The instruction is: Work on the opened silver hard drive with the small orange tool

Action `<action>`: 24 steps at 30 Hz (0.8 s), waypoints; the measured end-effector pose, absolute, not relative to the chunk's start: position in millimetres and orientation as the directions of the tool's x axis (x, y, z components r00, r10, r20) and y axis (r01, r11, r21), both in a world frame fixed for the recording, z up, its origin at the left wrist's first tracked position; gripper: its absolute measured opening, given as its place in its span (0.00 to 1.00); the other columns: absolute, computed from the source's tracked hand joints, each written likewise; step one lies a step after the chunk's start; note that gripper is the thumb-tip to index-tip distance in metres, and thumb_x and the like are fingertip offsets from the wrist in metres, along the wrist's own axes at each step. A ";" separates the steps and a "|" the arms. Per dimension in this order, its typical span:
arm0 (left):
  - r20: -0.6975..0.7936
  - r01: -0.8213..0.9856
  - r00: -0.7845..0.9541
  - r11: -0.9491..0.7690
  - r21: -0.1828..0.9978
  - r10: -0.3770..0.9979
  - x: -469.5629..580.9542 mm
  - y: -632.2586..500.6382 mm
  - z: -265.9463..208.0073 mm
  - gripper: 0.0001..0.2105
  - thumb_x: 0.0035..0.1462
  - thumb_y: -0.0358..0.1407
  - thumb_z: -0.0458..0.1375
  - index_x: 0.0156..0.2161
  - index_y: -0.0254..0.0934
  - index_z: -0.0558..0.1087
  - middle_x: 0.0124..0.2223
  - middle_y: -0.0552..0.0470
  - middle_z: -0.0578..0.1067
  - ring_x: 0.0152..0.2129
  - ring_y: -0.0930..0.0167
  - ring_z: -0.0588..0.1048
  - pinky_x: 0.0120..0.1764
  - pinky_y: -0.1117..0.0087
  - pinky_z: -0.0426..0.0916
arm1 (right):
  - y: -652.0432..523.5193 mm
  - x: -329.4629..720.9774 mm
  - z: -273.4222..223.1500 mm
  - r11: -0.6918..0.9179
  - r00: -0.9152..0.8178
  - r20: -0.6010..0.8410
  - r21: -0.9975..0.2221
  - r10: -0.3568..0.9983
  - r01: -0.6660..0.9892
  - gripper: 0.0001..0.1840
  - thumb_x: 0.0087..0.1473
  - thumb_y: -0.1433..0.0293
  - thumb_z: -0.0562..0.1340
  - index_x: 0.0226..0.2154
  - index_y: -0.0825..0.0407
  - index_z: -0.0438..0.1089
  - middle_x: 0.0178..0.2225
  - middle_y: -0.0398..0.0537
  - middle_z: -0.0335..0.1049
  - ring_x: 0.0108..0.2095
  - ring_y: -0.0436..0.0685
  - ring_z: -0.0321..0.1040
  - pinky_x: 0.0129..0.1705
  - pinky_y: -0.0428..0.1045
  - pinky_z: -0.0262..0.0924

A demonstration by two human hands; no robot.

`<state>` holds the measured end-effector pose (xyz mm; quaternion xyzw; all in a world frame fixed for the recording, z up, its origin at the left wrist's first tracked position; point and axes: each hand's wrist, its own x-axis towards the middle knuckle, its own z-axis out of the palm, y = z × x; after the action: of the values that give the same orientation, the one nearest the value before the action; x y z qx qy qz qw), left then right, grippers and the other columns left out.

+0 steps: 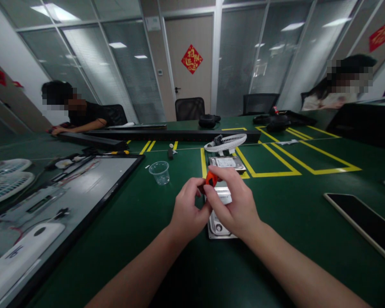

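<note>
My left hand [188, 209] and my right hand [232, 203] meet above the green table [141, 222]. Both pinch a small orange-handled tool [211, 178], probably a screwdriver, at its top. Under the hands lies a silver metal hard-drive part [220, 214], mostly hidden by my right hand. Just behind it a second hard drive [226, 163] with a white label lies flat. A clear plastic cup [160, 172] stands to the left of the hands, apart from them.
A black-framed tray [83, 192] with parts fills the left side. White fan grilles lie at far left [6, 182] and behind the drives [227, 142]. A dark tablet [362, 222] lies at right. Two people sit at the table's far side. Yellow tape lines mark the table.
</note>
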<state>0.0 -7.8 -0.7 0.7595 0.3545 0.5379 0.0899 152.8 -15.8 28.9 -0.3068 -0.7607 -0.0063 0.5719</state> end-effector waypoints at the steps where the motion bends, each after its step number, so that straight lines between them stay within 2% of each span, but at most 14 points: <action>1: 0.747 0.433 0.182 -0.734 0.523 0.639 0.2 -7.9 -0.1 0.10 0.61 0.28 0.59 0.47 0.39 0.69 0.39 0.51 0.74 0.33 0.69 0.72 0.38 0.68 0.68 | -16.2 153.1 28.9 0.815 -0.167 0.869 -0.346 0.465 0.465 0.23 0.65 0.71 0.61 0.62 0.46 0.63 0.50 0.52 0.74 0.50 0.61 0.72 0.52 0.60 0.71; 5: 0.747 0.411 0.201 -0.747 0.523 0.633 1.9 -9.1 3.0 0.07 0.65 0.29 0.56 0.47 0.39 0.69 0.39 0.51 0.74 0.33 0.70 0.72 0.37 0.68 0.68 | -17.2 153.3 28.1 0.828 -0.189 0.862 -0.358 0.471 0.431 0.25 0.67 0.74 0.56 0.64 0.46 0.62 0.52 0.52 0.74 0.52 0.60 0.72 0.54 0.59 0.71; 11: 0.769 0.449 0.130 -0.729 0.517 0.625 1.3 -8.1 1.6 0.13 0.58 0.30 0.62 0.48 0.40 0.68 0.38 0.53 0.74 0.31 0.71 0.71 0.36 0.69 0.68 | -16.2 152.5 29.0 0.815 -0.168 0.868 -0.350 0.468 0.462 0.23 0.66 0.73 0.59 0.62 0.46 0.64 0.49 0.51 0.74 0.48 0.59 0.72 0.51 0.59 0.71; 15: 0.754 0.451 0.148 -0.722 0.524 0.640 0.3 -7.7 0.2 0.11 0.58 0.29 0.60 0.46 0.39 0.69 0.39 0.52 0.74 0.32 0.70 0.72 0.37 0.68 0.68 | -16.8 152.9 30.8 0.815 -0.167 0.870 -0.345 0.464 0.466 0.22 0.65 0.71 0.62 0.60 0.47 0.65 0.48 0.52 0.73 0.48 0.59 0.72 0.50 0.59 0.71; 20: 0.727 0.427 0.209 -0.730 0.534 0.654 1.4 -8.7 2.3 0.06 0.64 0.30 0.57 0.46 0.39 0.69 0.38 0.51 0.74 0.33 0.69 0.72 0.37 0.68 0.67 | -18.6 153.3 31.0 0.836 -0.205 0.861 -0.353 0.466 0.421 0.24 0.67 0.74 0.57 0.63 0.47 0.62 0.53 0.53 0.74 0.52 0.59 0.72 0.54 0.59 0.70; 24: 0.739 0.427 0.212 -0.741 0.519 0.640 1.9 -9.1 2.8 0.06 0.63 0.29 0.57 0.45 0.39 0.69 0.38 0.51 0.74 0.32 0.70 0.72 0.36 0.68 0.67 | -18.2 152.6 29.4 0.826 -0.185 0.864 -0.354 0.468 0.438 0.24 0.67 0.74 0.57 0.63 0.46 0.62 0.51 0.51 0.75 0.51 0.60 0.73 0.53 0.58 0.71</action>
<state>1.9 -9.1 2.8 0.7718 0.3455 0.5241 0.1013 152.6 -18.2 29.4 -0.2942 -0.7696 0.0136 0.5665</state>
